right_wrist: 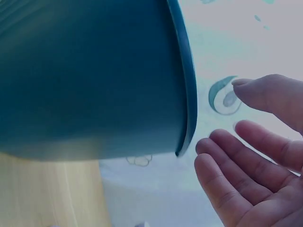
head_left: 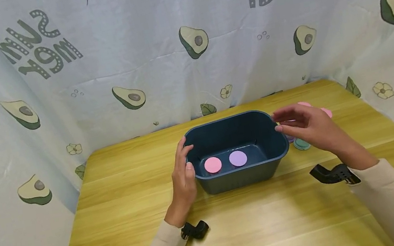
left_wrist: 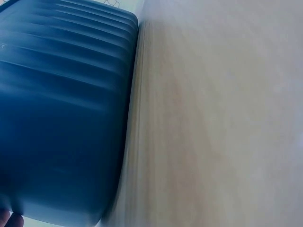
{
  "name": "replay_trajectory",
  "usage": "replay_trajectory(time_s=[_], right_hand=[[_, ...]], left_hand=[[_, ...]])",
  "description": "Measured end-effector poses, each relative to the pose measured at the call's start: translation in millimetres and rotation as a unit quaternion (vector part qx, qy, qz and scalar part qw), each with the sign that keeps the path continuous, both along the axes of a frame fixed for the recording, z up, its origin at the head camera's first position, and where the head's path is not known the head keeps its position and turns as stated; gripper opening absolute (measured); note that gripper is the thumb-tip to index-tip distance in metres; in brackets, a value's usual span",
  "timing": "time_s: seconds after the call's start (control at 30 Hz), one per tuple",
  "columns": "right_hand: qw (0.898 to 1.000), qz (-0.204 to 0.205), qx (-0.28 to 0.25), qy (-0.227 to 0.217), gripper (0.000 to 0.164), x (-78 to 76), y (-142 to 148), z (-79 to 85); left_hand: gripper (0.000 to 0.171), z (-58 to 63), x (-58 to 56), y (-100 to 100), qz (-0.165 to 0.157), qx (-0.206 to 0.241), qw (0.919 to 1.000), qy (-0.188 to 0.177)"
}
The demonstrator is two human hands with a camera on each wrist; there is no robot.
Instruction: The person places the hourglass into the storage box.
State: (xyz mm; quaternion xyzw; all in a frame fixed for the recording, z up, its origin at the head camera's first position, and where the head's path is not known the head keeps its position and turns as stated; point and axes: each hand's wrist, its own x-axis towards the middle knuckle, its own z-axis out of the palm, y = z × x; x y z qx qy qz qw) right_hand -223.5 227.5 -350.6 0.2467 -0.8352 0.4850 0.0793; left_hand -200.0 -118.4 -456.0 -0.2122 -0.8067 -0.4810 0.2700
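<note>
A dark blue rectangular plastic bin [head_left: 245, 178] stands upright on the wooden table. Inside, a pink disc [head_left: 213, 165] and a purple disc [head_left: 238, 159] lie side by side on its floor. The left hand [head_left: 183, 178] is at the bin's left end, its loosely bent fingers at the rim; whether they press on it is unclear. In the left wrist view, only fingertips [left_wrist: 10, 219] show beside the bin's wall. Beside the right end, the right hand [head_left: 310, 125] holds nothing; the right wrist view shows its relaxed fingers [right_wrist: 225, 184] apart from the rim.
Pink discs [head_left: 326, 112] and a green disc [head_left: 301, 144] lie on the table [head_left: 139, 221] right of the bin, partly hidden by the right hand. A white curtain [head_left: 148, 26] with avocado prints hangs behind the table and along its sides.
</note>
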Motion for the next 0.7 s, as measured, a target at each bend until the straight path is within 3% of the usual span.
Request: replay_trajectory(time_s=[0.23, 0.7], right_hand=[[0.998, -0.049, 0.034, -0.016, 0.04, 1.2, 13.1, -1.3], [0.991, -0.108, 0.065, -0.049, 0.05, 8.9, 38.9, -12.9]], left_hand=[[0.053, -1.5, -0.8, -0.2, 0.001, -0.001, 1.0, 0.001], [0.053, 0.1, 0.1, 1.2, -0.001, 0.0, 1.0, -0.003]])
